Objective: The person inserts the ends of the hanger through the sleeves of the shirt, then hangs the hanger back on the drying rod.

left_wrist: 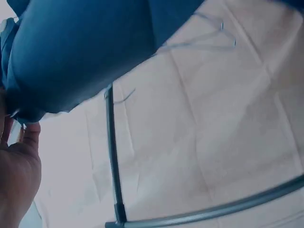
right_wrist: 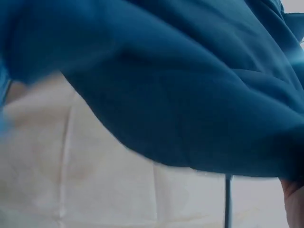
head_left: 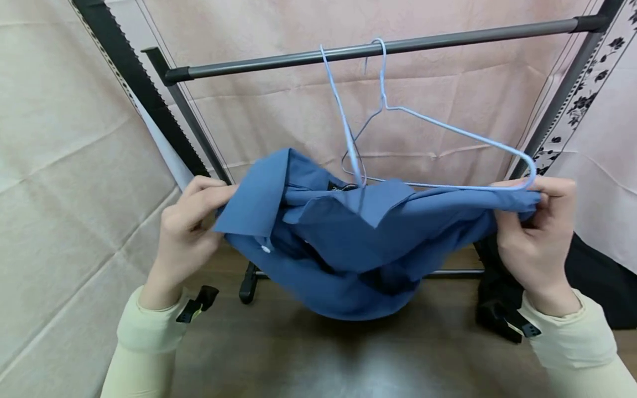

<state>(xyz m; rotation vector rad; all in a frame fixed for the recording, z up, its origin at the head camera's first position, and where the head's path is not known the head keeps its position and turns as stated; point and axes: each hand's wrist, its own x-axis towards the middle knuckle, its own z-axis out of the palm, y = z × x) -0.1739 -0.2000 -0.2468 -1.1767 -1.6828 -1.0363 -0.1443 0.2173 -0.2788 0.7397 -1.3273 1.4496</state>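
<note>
A blue collared shirt (head_left: 348, 260) is stretched between my two hands below the rail, its collar and dark neck label facing up. My left hand (head_left: 191, 226) pinches its left side next to a folded-over flap. On the other side, my right hand (head_left: 539, 237) grips the shirt's shoulder. A light-blue wire hanger (head_left: 448, 127) hooks over the rail, and its right end overlaps my right hand and the cloth there. A second light-blue hanger (head_left: 343, 119), seen nearly edge-on, reaches down to the collar. The wrist views show mostly the shirt (left_wrist: 85, 47) (right_wrist: 190, 109).
The dark metal rail (head_left: 278, 63) crosses the top between two side posts. Behind it hangs pale pink cloth (head_left: 249, 116). Black fabric (head_left: 602, 282) lies low at the right, beside a lower bar (head_left: 455, 273) over the brown floor (head_left: 239, 348).
</note>
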